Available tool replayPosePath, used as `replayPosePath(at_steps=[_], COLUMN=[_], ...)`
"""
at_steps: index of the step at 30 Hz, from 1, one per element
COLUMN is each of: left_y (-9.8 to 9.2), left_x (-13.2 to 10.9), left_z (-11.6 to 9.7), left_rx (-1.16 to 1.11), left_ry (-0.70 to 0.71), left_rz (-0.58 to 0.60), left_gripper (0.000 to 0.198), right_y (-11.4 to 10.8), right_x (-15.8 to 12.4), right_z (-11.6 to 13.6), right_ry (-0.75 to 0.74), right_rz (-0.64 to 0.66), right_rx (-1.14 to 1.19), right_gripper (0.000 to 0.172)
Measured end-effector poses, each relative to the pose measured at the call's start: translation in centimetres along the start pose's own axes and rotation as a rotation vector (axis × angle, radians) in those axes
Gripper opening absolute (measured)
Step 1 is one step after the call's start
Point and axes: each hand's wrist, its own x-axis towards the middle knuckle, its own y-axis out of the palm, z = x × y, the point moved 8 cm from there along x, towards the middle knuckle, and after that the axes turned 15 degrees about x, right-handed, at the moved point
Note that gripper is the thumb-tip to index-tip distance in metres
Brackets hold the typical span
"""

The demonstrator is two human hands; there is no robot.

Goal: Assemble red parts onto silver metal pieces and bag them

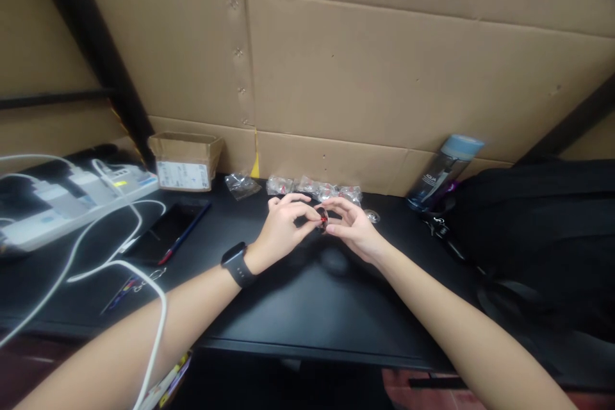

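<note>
Over the middle of the black table, my left hand [289, 223] and my right hand [353, 225] meet at a small round clear disc with a red centre [322, 220]. My left thumb and forefinger pinch the red part, while my right thumb and fingers grip the disc's edge. What exactly the disc is, I cannot make out. Just behind my hands lie several small clear plastic packets with red bits [310, 187]. A clear round piece [371, 216] rests on the table beyond my right hand.
At the left are a white power strip [86, 202] with cables, a phone [166, 230] and a keyring [129, 288]. A small cardboard box [185, 163] and a crumpled plastic bag [241, 185] stand behind. To the right are a water bottle [442, 173] and a black bag [538, 237].
</note>
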Motion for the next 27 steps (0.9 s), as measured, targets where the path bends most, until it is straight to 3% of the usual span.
replayPosePath(at_steps=[12, 21, 27], left_y=[0.1, 1.3, 1.0], left_x=[0.1, 0.0, 0.0], left_z=[0.1, 2.2, 2.1], left_rx=[0.021, -0.291, -0.326], left_ry=[-0.07, -0.187, -0.162], left_rz=[0.035, 0.049, 0.008], left_gripper=[0.008, 0.005, 0.007], right_y=[0.0, 2.1, 1.4], right_x=[-0.3, -1.1, -1.1], right_z=[0.6, 2.2, 1.9], right_ry=[-0.093, -0.268, -0.226], right_rz=[-0.057, -0.016, -0.099], right_rx=[-0.134, -0.464, -0.401], right_gripper=[0.05, 0.048, 0.052])
